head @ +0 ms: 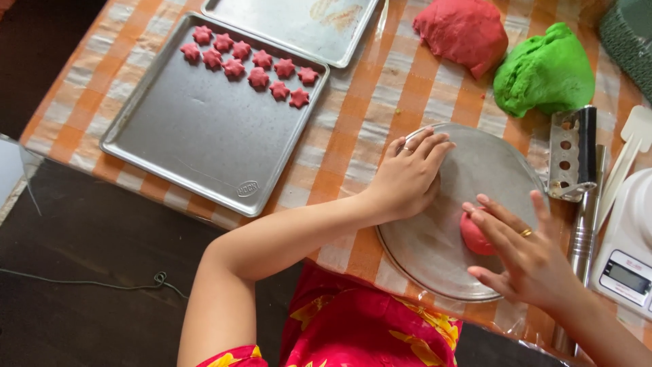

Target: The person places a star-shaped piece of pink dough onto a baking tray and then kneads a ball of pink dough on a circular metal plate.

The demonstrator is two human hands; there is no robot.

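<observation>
My left hand (pixel 407 178) lies flat on the left rim of a round metal plate (pixel 489 163), fingers together, holding nothing. My right hand (pixel 519 255) rests with spread fingers on a small ball of red dough (pixel 473 236) that sits on the plate's right half. The palm covers part of the ball. Both hands wear a ring.
A metal baking tray (pixel 197 136) with several red star-shaped dough pieces (pixel 248 64) lies at the left, a second tray (pixel 299 27) behind it. Big lumps of red dough (pixel 462 30) and green dough (pixel 543 71) sit at the back. A metal scraper (pixel 570 153), rolling pin, white spatula and kitchen scale (pixel 628 251) stand at the right.
</observation>
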